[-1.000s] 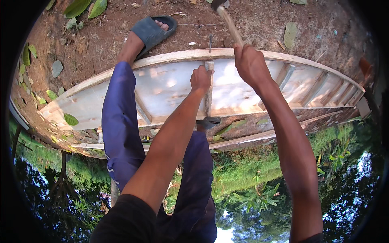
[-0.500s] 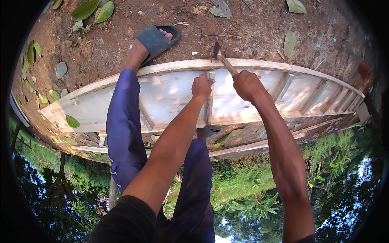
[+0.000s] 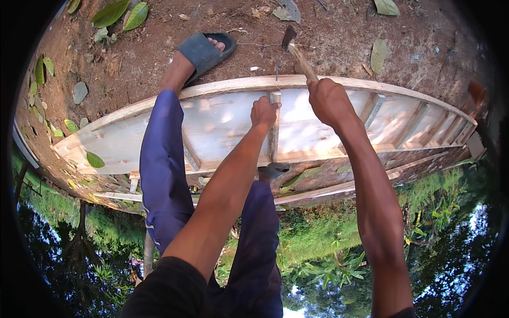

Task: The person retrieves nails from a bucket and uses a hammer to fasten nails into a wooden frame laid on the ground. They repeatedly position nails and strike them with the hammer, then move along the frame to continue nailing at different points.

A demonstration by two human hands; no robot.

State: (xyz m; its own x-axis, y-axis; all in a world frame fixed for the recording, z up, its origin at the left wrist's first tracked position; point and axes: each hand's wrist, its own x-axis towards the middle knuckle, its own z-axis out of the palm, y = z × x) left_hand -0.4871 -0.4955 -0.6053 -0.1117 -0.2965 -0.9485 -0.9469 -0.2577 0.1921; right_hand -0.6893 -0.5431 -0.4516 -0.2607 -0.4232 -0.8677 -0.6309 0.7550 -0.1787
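Note:
My right hand (image 3: 330, 102) is closed round the wooden handle of a hammer (image 3: 301, 59), whose dark metal head is lifted over the soil beyond the frame. A nail (image 3: 277, 69) sticks up from the far rail of the long wooden frame (image 3: 238, 85), close to the end of a short crosspiece (image 3: 274, 127). Around that crosspiece's far end my left hand (image 3: 264, 112) is wrapped, just on the near side of the nail. A pale panel (image 3: 212, 119) fills the frame behind the crosspieces.
My sandalled foot (image 3: 207, 55) stands on the brown soil past the far rail; the other sandal (image 3: 274, 169) is on the near side. More crosspieces (image 3: 411, 126) run along the right part. Another long wood strip (image 3: 313, 195) lies nearer. Dry and green leaves (image 3: 378, 56) are scattered about.
The hammer has risen away from the nail, its head moving farther off and slightly right. My right hand has shifted a little rightward with it. My left hand keeps its grip on the crosspiece.

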